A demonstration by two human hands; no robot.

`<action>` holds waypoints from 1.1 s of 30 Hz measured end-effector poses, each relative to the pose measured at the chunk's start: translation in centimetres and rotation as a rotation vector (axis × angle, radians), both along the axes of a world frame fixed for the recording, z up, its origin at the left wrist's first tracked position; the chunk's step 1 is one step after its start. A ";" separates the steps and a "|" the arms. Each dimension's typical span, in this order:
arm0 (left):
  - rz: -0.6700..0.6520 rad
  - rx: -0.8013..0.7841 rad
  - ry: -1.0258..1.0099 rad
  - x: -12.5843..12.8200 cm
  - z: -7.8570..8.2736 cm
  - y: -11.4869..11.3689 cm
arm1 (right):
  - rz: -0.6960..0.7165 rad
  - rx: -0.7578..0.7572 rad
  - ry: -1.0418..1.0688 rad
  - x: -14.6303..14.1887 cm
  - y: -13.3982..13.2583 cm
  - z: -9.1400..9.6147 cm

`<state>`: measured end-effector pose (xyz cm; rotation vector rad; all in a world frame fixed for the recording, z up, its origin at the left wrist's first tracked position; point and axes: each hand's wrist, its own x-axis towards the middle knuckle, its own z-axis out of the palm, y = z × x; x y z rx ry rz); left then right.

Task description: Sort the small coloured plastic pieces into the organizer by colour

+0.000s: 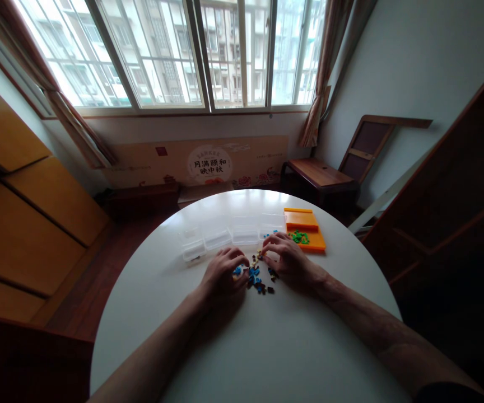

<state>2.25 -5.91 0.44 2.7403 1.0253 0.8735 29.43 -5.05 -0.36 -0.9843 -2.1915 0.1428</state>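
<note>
Fingers (pixel 234 258) of the left hand (pixel 223 277) are curled down onto the white round table (pixel 267 347), their tips set among small loose pieces (pixel 257 279) — blue, dark and beige — which are heaped between the two hands. A blue piece is seen just under the tips, but whether it is pinched cannot be told. The right hand (pixel 289 258) is likewise bent, its fingertips at the heap's far edge; its hold cannot be made out either. Clear boxes (pixel 233 235) are lined up just beyond, an orange tray (pixel 314 242) with green pieces (pixel 299 238) beside them.
</note>
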 end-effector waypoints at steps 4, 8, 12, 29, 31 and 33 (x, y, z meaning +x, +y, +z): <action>-0.022 -0.013 -0.007 -0.1 -0.3 0.2 | 0.008 0.009 -0.010 0.0 0.1 0.1; -0.036 -0.026 -0.018 -0.1 -0.3 0.2 | 0.029 0.038 -0.093 0.1 0.0 0.6; -0.038 -0.008 0.004 -0.2 -0.6 0.5 | 0.049 0.048 -0.122 -0.1 -0.1 0.9; -0.045 0.009 -0.089 -0.2 -0.1 0.3 | -0.405 0.067 0.189 2.5 3.3 -1.5; -0.025 0.005 -0.106 -0.2 -0.1 0.2 | -0.407 0.046 0.221 2.6 3.4 -1.7; 0.006 -0.004 -0.135 -0.2 -0.1 0.1 | -0.380 0.047 0.239 2.3 3.1 -1.6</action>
